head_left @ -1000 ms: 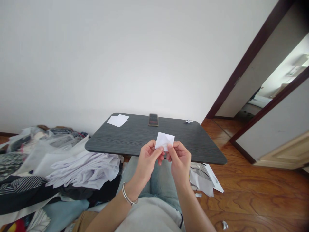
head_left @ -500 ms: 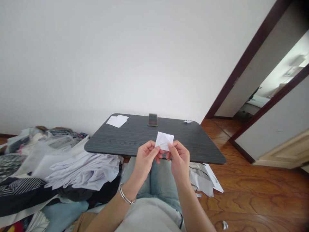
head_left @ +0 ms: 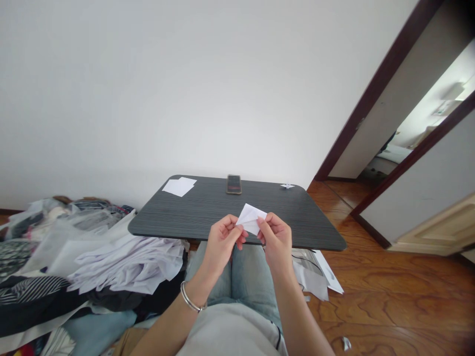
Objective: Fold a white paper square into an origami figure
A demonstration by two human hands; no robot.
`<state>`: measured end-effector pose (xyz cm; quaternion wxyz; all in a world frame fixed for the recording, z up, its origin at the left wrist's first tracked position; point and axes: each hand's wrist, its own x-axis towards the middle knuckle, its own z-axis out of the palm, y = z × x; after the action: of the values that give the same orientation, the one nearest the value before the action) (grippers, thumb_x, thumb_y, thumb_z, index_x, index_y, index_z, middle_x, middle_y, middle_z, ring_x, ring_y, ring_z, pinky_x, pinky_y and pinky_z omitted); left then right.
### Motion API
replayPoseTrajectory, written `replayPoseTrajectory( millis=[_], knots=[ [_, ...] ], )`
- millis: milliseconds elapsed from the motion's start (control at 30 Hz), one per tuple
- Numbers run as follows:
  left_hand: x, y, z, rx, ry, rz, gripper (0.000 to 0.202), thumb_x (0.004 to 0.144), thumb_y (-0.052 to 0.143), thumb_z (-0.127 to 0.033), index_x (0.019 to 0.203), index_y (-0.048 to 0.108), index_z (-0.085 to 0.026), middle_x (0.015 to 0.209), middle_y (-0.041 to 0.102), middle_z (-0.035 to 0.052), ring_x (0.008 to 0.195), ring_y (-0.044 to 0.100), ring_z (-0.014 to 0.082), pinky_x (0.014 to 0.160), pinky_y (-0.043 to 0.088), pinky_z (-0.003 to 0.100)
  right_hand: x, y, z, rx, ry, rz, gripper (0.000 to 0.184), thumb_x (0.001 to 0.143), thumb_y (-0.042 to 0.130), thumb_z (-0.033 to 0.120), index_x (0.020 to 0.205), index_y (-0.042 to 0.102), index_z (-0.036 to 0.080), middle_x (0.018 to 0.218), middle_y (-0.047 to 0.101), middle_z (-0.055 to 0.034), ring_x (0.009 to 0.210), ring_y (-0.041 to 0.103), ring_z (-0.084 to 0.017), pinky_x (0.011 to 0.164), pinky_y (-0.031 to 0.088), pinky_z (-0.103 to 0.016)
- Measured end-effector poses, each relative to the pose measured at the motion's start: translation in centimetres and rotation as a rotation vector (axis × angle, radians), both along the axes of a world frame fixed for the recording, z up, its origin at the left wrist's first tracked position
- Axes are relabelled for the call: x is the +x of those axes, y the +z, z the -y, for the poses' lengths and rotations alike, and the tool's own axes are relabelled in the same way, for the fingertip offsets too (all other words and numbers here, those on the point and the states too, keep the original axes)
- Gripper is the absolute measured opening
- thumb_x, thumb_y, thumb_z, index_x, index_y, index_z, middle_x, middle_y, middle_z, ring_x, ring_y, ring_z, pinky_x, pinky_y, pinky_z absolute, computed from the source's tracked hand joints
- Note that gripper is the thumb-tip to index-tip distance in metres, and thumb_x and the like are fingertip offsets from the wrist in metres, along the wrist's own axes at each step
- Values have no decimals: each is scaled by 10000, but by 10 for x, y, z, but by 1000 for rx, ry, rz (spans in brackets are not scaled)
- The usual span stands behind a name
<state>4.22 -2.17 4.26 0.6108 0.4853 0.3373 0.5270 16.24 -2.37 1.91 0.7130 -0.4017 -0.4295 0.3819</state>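
Note:
A small folded piece of white paper [head_left: 249,216] is held up between my two hands, over the near edge of the dark table [head_left: 200,212]. My left hand [head_left: 225,236] pinches its lower left corner between thumb and fingers. On the other side, my right hand [head_left: 275,235] grips the right edge, its thumb lying on the front face. A slanting crease or flap shows across the paper's lower part. The fingertips behind the paper are hidden.
White sheets [head_left: 179,186] lie at the table's far left. A dark, phone-like rectangle [head_left: 234,184] is at the back middle, and a small folded paper shape [head_left: 287,186] at the far right. Piled clothes [head_left: 126,262] spread on the left; a paper scrap [head_left: 346,343] is on the floor.
The paper has tilted clockwise between my hands, and its slanting flap shows more clearly. My right thumb has shifted slightly up and left on it. Both hands keep their hold.

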Motion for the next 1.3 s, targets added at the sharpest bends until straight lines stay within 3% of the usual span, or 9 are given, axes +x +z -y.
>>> replayPoseTrajectory(
  millis=[333, 533, 600, 733, 867, 967, 1067, 1167, 1300],
  knots=[
    [4, 0, 0, 10, 50, 77, 222, 680, 675, -271, 612, 507, -143, 540, 523, -41, 436, 434, 47, 401, 351, 161, -6, -1, 4, -26, 36, -116, 311, 704, 705, 347, 572, 475, 185, 399, 467, 74, 343, 377, -58, 345, 275, -167],
    [2, -1, -2, 51, 84, 58, 222, 691, 669, -307, 632, 527, -146, 559, 509, -39, 449, 429, 55, 423, 344, 174, -8, -3, 4, 5, 16, -52, 263, 716, 693, 332, 598, 512, 183, 439, 502, 56, 385, 422, -78, 371, 322, -183],
    [-2, -3, -6, 92, 95, 13, 223, 694, 671, -315, 634, 542, -143, 553, 484, -43, 463, 413, 57, 441, 330, 176, -8, -3, 3, 46, -5, 6, 171, 711, 695, 306, 729, 583, 177, 551, 576, 26, 461, 489, -98, 414, 369, -192],
    [-11, -4, -14, 173, 38, -150, 200, 727, 650, -321, 679, 600, -134, 589, 528, -20, 527, 434, 80, 488, 327, 184, -2, -2, 1, 162, -66, 144, 447, 688, 705, 230, 1115, 574, 218, 862, 657, -37, 733, 599, -162, 589, 469, -247],
    [-17, -1, -16, 205, -19, -213, 185, 750, 634, -313, 709, 612, -133, 623, 562, -4, 573, 465, 98, 519, 342, 191, 3, -4, 2, 134, -22, 237, 94, 736, 665, 245, 808, 693, 192, 762, 668, -33, 666, 591, -155, 592, 464, -256],
    [-18, 2, -13, 206, 12, -176, 178, 752, 633, -309, 710, 605, -139, 590, 529, -23, 549, 446, 91, 511, 338, 189, 3, -5, 3, 100, -3, 186, 56, 748, 664, 243, 751, 684, 191, 644, 636, -6, 569, 552, -133, 533, 443, -242],
    [-18, 4, -10, 212, 20, -175, 166, 751, 638, -301, 726, 621, -138, 582, 530, -27, 534, 439, 87, 514, 344, 192, 2, -2, 5, 156, -28, 215, 139, 722, 689, 190, 857, 687, 222, 719, 644, -7, 629, 569, -145, 556, 456, -249],
    [-19, 5, -8, 212, 9, -191, 169, 752, 641, -302, 740, 638, -133, 612, 567, -11, 552, 465, 95, 526, 355, 198, 1, 1, 8, 214, -29, 312, 68, 718, 694, 180, 774, 704, 216, 777, 645, -34, 713, 585, -169, 565, 454, -254],
    [-18, 7, -6, 204, -10, -184, 164, 753, 640, -294, 744, 644, -131, 616, 575, -8, 551, 472, 94, 525, 361, 197, -3, 0, 11, 184, -45, 170, 44, 761, 670, 227, 733, 683, 195, 670, 623, -19, 599, 549, -136, 520, 434, -237]
  ],
)
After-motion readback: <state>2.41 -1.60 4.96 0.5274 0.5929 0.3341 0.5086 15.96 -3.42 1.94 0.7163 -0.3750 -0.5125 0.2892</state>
